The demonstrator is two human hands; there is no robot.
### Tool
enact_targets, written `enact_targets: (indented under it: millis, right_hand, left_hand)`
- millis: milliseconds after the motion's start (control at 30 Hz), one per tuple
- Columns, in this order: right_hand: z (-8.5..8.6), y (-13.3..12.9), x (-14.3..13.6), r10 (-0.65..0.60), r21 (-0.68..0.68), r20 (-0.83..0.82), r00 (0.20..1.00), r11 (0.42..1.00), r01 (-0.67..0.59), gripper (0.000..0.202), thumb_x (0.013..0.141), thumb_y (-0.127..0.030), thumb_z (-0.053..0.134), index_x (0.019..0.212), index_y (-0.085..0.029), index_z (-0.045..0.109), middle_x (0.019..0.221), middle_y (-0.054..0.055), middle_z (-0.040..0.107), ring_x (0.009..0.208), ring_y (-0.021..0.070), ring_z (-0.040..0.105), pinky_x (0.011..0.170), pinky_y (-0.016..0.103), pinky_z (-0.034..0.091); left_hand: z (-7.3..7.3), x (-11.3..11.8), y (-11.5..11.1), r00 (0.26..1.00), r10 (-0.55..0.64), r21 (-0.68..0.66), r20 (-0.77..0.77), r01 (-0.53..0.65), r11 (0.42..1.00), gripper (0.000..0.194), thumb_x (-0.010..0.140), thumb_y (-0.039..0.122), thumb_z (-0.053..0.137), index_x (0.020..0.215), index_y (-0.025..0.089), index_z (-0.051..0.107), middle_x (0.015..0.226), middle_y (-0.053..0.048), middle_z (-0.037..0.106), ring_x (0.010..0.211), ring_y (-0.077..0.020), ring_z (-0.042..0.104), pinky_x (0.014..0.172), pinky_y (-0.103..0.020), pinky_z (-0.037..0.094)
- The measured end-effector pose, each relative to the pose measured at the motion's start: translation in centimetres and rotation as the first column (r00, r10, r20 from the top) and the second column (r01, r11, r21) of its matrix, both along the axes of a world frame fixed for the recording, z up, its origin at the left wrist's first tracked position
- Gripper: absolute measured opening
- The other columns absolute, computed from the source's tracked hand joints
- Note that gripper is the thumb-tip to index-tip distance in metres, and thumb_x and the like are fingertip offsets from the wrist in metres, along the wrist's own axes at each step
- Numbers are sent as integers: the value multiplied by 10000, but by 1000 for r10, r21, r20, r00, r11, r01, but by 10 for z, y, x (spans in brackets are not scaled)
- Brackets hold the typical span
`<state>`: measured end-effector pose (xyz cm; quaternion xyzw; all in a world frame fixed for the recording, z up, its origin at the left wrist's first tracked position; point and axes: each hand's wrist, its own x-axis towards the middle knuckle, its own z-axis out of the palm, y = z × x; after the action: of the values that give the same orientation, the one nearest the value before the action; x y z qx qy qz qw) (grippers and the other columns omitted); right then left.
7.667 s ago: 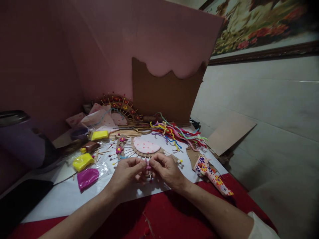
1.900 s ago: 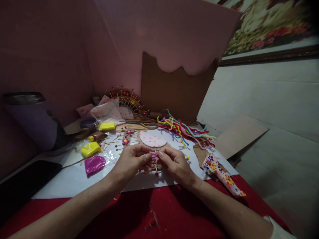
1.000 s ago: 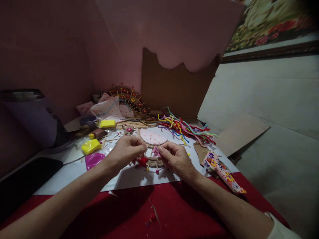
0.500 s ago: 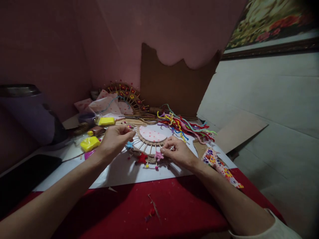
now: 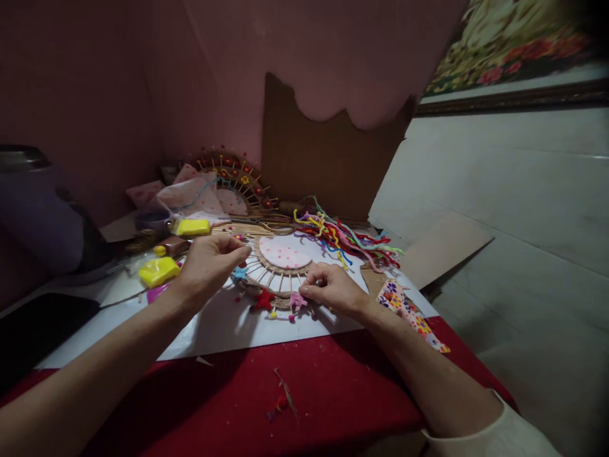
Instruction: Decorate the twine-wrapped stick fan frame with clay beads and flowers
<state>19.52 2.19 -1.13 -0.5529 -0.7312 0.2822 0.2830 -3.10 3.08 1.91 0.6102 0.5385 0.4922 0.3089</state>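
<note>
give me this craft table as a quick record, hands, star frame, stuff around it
left hand: raised by the frame's left end, fingers pinched, anything held too small to tell
right hand: fingers beside the pink star, grip unclear
half-round frame: blue star, red star and pink star along near rim
centre: dotted half-disc
left: yellow packets

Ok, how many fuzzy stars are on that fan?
3: a blue star left on the woven rim, a red star near the middle, and a pink star by the right hand, which may hide more.
</note>
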Motion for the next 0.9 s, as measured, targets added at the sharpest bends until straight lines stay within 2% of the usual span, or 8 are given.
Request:
enact_targets:
  millis: [200,467,567,700,900]
  right_hand:
    - [3,-2,-1,-23,1,9,1000,1000,23,87,681,-158,640,595,-158,645,618,-11,564,576,100,491,565,226,363]
    - [2,-1,0,-13,157,89,996,988,-2,78,707,-132,648,634,-157,647,764,21,614,729,130,543,685,258,386]
    - [0,0,1,-9,166,106,994,986,-9,75,721,-143,649,648,-159,652,766,23,620,729,132,546,684,261,384]
    - [2,1,1,-2,159,103,995,987,-15,137,769,-150,600,644,-159,656,748,25,617,714,130,547,674,258,384]
    - [7,1,2,-69,213,52,996,975,57,171,799,-195,575,653,-147,650,714,35,612,691,140,540,641,258,377]
  left_hand:
    - [-4,1,1,1000,-9,11,19,8,1000,187,600,339,663,501,183,634,488,-17,576,471,-126,458,463,-245,333]
    - [-3,4,0,999,8,13,53,-9,1000,189,551,338,689,463,180,634,465,-15,575,471,-127,461,465,-238,339]
    - [-2,6,0,998,17,-2,61,-16,1000,190,544,339,689,460,178,630,473,-14,578,477,-124,465,479,-239,345]
    - [-1,7,-2,998,23,-13,51,-22,1000,197,552,346,688,465,179,628,478,-14,578,473,-121,464,486,-243,344]
    - [-7,2,2,1000,-7,16,1,7,1000,241,616,378,664,488,178,623,496,-18,585,491,-127,481,497,-244,358]
